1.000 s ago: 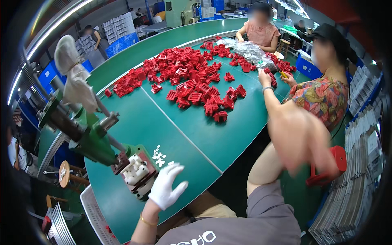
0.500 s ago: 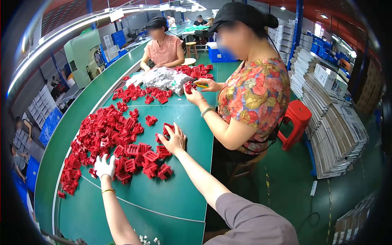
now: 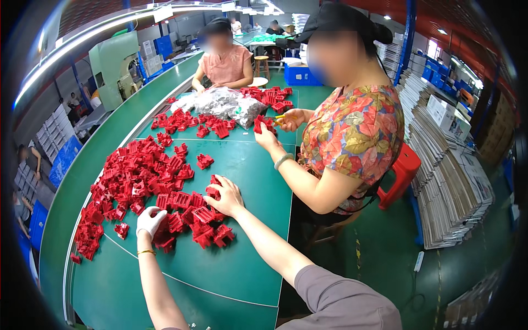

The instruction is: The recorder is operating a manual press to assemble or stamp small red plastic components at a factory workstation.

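A heap of small red plastic parts point(image 3: 137, 176) with slotted, ribbed shapes spreads over the green table. My left hand point(image 3: 149, 221), in a white glove, rests against the near left side of a row of these parts point(image 3: 187, 214), fingers loosely curved. On the row's far right side, my bare right hand point(image 3: 226, 197) has its fingers spread and touches the parts, partly covering some. Neither hand lifts a part. One loose red part point(image 3: 122, 230) lies left of my gloved hand, and another point(image 3: 204, 161) lies beyond my right hand.
At the right table edge, a co-worker holds a red part point(image 3: 263, 124) and a yellow-handled tool point(image 3: 281, 116). Clear plastic bags point(image 3: 223, 104) lie among more red parts farther back, before a second co-worker. A red stool point(image 3: 401, 175) and stacked flat cardboard point(image 3: 448, 181) stand at right.
My left hand has moved right, from the heap's near edge to the row's side. My right hand has shifted slightly left, onto the parts. The view has shifted slightly.
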Motion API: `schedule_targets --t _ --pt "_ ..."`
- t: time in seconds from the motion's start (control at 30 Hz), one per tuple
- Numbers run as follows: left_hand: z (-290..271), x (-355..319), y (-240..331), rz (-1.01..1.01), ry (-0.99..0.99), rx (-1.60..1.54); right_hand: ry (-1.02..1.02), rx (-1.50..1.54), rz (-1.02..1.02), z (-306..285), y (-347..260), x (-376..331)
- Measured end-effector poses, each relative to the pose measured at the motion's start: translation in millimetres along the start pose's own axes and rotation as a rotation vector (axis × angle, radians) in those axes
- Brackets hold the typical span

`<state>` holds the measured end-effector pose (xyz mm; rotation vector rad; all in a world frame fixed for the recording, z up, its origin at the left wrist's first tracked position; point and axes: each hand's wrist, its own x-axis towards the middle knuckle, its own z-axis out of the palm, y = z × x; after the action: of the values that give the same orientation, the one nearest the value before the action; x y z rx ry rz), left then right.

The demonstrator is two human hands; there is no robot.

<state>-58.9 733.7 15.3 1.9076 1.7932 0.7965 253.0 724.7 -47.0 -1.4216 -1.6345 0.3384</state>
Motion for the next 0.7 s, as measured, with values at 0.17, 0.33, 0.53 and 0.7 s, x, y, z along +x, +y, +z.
schedule_targets --t 0.17,0.33,0.53,0.7 --pt "5 -19 -2 0.222 0.011 0.201 -0.07 0.071 -0.058 -3 -9 -18" --pt "5 -61 21 0.179 0.019 0.215 -0.052 0.053 -0.064 -7 -26 -51" --pt "-3 -96 6 0.104 -0.017 0.2 0.078 0.058 0.033 -9 -54 -94" --pt "-16 -136 -4 0.001 -0.017 0.16 0.15 0.048 0.059 -7 -80 -129"
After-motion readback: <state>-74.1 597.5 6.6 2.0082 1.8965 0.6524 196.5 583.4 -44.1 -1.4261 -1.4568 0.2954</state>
